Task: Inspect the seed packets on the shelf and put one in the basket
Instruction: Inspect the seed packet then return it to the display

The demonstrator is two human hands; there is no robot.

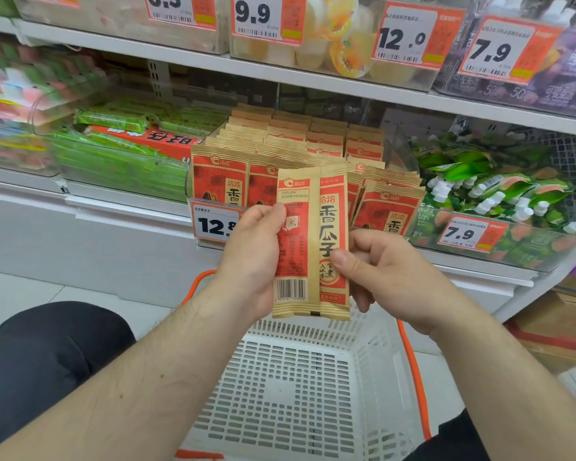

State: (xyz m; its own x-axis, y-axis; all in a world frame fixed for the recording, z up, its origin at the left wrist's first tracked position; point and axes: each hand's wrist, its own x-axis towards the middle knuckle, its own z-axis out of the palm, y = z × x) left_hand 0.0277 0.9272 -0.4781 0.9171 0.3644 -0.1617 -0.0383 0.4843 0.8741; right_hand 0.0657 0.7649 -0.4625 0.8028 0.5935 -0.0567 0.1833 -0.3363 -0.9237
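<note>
The person crouches in front of the shelf [120,207], both arms stretched out, with one seed packet [311,242] lifted upright between the two hands. The left hand [251,257] grips the packet's left edge, thumb on the printed face near the top and fingers behind; the right hand [379,264] pinches the right edge, thumb tip on the front and the curled fingers tucked behind. Held that way, by the margins alone, the print stays uncovered: the date code, the small text and the barcode all face the person, which suits an inspection. It looks as if the packet is folded or turned so that back and front panels show side by side, though I cannot tell which.

The rest of the packets [300,151] stand in rows in a clear bin [193,197] on the shelf just behind the held one, fronts outward and a price tag [213,224] clipped below, so a shopper reads brand and price at a glance. Green pouches [499,191] fill the bin to the right, green wrapped bars [120,141] the one to the left.

The basket [300,387], white with an orange handle [413,371], sits on the floor right under the hands, nothing visible in it. That placing makes sense: once the check is done, a short lowering should land the packet inside. The reading step seems under way, the drop not yet made
</note>
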